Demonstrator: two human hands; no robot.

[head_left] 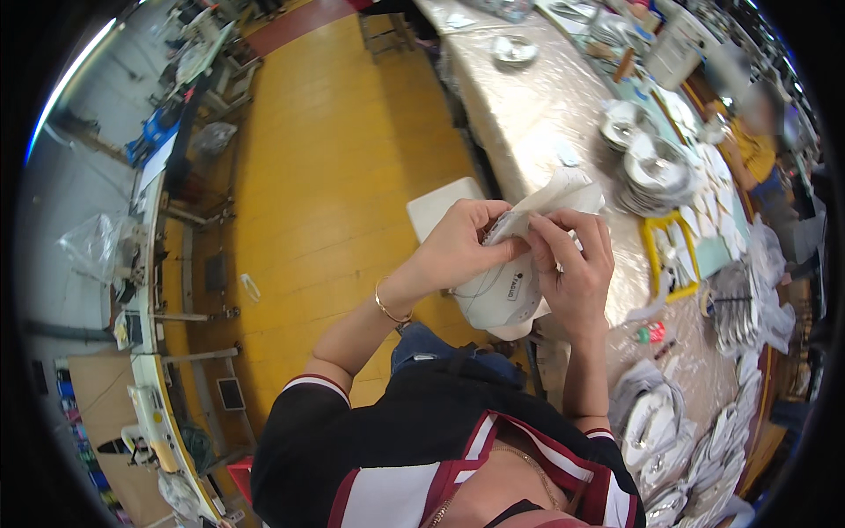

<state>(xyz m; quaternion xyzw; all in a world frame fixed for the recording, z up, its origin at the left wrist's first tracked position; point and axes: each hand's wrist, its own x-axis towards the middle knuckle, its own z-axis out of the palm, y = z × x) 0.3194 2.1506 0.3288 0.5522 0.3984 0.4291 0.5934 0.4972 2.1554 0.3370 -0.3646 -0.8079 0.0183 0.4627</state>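
Both hands hold a white shoe upper (495, 297) in front of my chest, beside the table edge. It has a small printed label on its lower part, and a loose thread hangs in a loop across it. My left hand (458, 242) is closed on its left edge, thumb on the near face. My right hand (574, 264) pinches the upper's edge near the middle, with thumb and fingertips close together; whether a thread or tool sits between them is too small to tell. A pale flap of the upper (568, 189) sticks up beyond the fingers.
To my right runs a long table (550, 101) under clear plastic. It carries stacked white pieces (656, 172), a yellow basket (651, 251), a red-and-green item (650, 333) and grey-white piles (656, 422). A white stool (431, 209) stands ahead. Sewing machines (151, 421) line the left; a person in yellow (754, 151) sits across.
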